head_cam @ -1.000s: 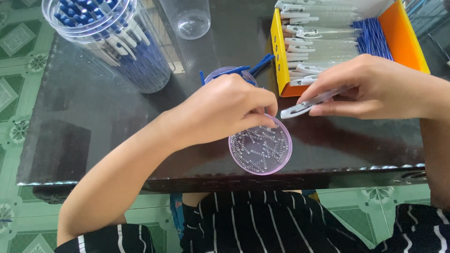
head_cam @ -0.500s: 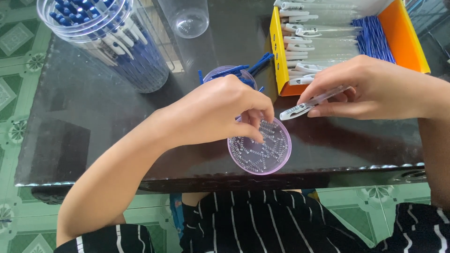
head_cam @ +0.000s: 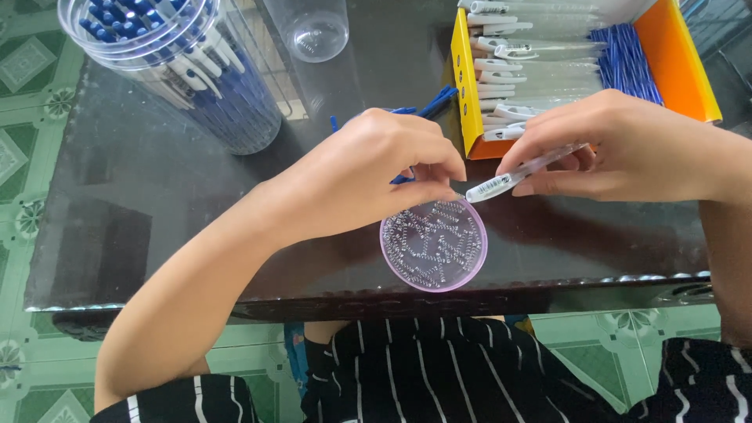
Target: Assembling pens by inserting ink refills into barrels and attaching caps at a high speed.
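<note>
Left hand (head_cam: pixel 376 176) lifted off the pink dish of springs (head_cam: pixel 433 244), up toward 12 o'clock, fingertips (head_cam: pixel 446 192) now pinched right at the tip of the clear pen barrel (head_cam: pixel 521 174). More springs showing in the dish. Right hand (head_cam: pixel 627 145) nudged the barrel's tip toward 9 o'clock, closer to those fingertips.

A dark, shiny table top (head_cam: pixel 141 227) is seen from above. Soft light is mirrored in it. Below it, a floor (head_cam: pixel 31 86) is laid with green patterned tiles.
</note>
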